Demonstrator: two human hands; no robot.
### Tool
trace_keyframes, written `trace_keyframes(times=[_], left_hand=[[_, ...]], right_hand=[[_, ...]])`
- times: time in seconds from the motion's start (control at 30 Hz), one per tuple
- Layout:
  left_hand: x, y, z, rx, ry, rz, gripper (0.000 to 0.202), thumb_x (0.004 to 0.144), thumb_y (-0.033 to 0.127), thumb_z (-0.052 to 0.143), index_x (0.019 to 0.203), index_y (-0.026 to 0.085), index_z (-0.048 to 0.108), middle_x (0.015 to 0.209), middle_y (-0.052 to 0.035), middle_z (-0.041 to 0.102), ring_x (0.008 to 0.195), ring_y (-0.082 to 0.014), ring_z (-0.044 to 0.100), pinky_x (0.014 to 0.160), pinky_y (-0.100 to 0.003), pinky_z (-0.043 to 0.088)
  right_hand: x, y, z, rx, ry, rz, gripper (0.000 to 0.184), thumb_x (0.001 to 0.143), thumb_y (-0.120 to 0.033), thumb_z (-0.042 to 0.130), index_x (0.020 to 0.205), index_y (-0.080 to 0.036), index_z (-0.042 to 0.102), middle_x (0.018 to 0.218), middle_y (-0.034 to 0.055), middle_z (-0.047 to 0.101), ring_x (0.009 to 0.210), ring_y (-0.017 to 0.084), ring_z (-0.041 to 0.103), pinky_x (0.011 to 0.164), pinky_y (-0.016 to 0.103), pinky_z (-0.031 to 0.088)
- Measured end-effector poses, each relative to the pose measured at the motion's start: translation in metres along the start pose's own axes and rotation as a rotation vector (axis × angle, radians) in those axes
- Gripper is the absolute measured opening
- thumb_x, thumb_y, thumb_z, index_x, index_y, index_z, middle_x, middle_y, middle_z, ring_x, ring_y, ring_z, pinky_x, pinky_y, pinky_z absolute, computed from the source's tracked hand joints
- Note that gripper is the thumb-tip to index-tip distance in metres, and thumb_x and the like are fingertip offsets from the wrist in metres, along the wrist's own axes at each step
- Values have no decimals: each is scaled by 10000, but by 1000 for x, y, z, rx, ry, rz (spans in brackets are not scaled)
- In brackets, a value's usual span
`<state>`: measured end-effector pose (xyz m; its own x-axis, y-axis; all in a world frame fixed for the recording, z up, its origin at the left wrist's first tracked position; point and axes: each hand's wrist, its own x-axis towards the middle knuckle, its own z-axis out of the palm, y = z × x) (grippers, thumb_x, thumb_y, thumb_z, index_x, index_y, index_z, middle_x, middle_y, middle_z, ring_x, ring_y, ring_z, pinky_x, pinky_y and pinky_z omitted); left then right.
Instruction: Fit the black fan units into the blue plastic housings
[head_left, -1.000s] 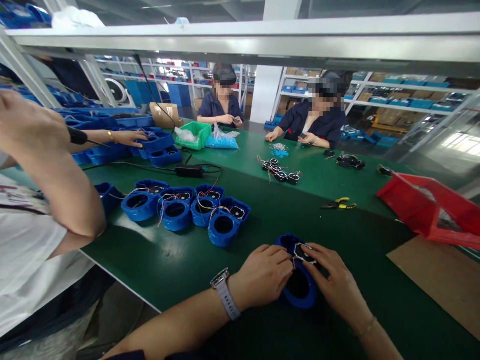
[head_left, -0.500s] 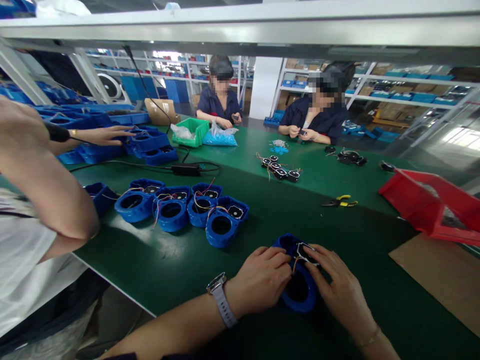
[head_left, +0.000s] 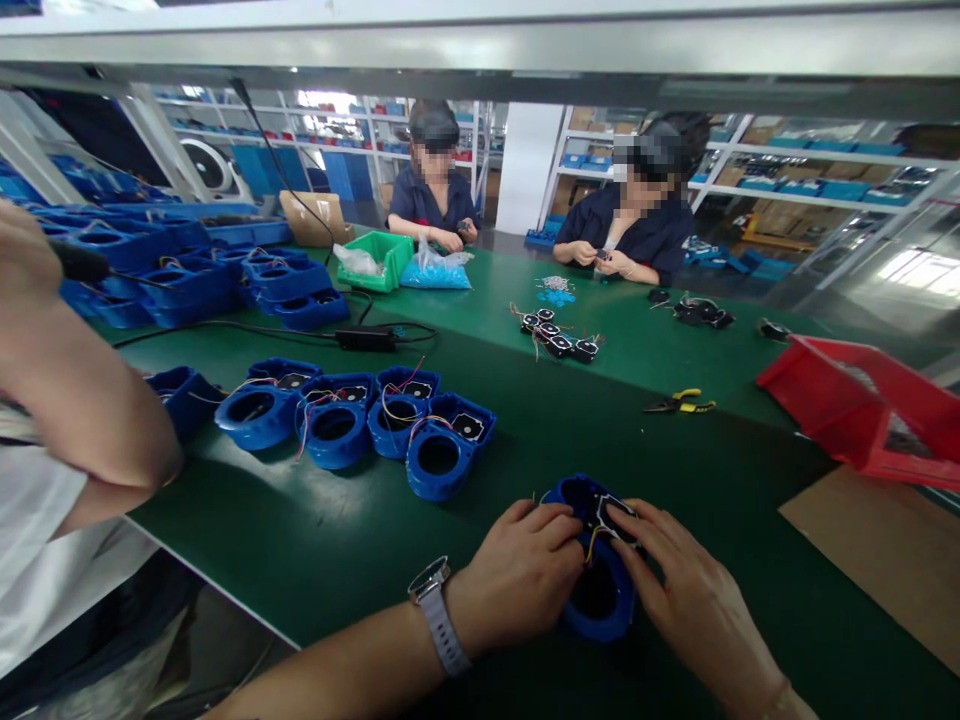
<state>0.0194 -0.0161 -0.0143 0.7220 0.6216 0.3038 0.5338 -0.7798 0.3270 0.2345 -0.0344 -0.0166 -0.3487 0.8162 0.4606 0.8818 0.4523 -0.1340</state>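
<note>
A blue plastic housing (head_left: pixel 604 622) with a large round opening lies on the green table in front of me. A black stepper motor (head_left: pixel 604 512) with a white-edged face sits in its upper part, and thin yellow and white wires (head_left: pixel 591 545) trail from it. My left hand (head_left: pixel 525 570) is curled round the housing's left side, its fingertips at the wires and partly hidden. On the right side, my right hand (head_left: pixel 686 575) grips the housing, with fingertips pressed on the motor.
Several similar blue housings (head_left: pixel 439 480) with motors stand left of centre. Loose motors (head_left: pixel 560 345), yellow-handled pliers (head_left: pixel 681 402), a red bin (head_left: pixel 840 400), cardboard (head_left: pixel 877 560) and a green bin (head_left: pixel 394 262) are about. A co-worker's arm (head_left: pixel 82 370) reaches in at left; two people sit opposite.
My view has shifted slightly. Both my hands stay on the housing, with little finger movement. The left co-worker's outstretched hand no longer shows over the stacked blue housings.
</note>
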Motion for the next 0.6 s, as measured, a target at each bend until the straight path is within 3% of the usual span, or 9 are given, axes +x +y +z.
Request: trace_keyframes(times=[0.07,0.23,0.43,0.6], left_hand=[[0,1,1,19,2,5,113,953,215,453,982,181,557,1185,-44,585,1200,-192,478,1009,-387,388],[3,3,4,52,2,27,106,951,236,462,947,178,551,1158,-40,583,1197,-194,469,975,-390,392],[6,4,4,56,-4,36,77,940,226,476,964,177,530,1141,-39,577,1184,-208,464,959,-438,376],[8,7,6,47,-11,46,77,929,221,477,943,174,536,1086,-46,583,1135,-209,486,938,-435,377]], right_hand=[[-1,0,-2,-23,6,-7,403,1024,-421,309,1156,-197,617,1148,112,614,1024,289,608,886,523,520],[-10,2,1,30,27,28,354,1024,-397,338,1188,-196,579,1166,110,601,1070,259,586,844,420,550],[-16,0,0,-60,2,48,373,1025,-403,309,1205,-204,568,1185,113,586,1061,311,572,887,573,468],[-13,0,-7,-7,35,60,354,1014,-414,347,1147,-202,597,1112,107,610,1008,275,597,789,439,533]])
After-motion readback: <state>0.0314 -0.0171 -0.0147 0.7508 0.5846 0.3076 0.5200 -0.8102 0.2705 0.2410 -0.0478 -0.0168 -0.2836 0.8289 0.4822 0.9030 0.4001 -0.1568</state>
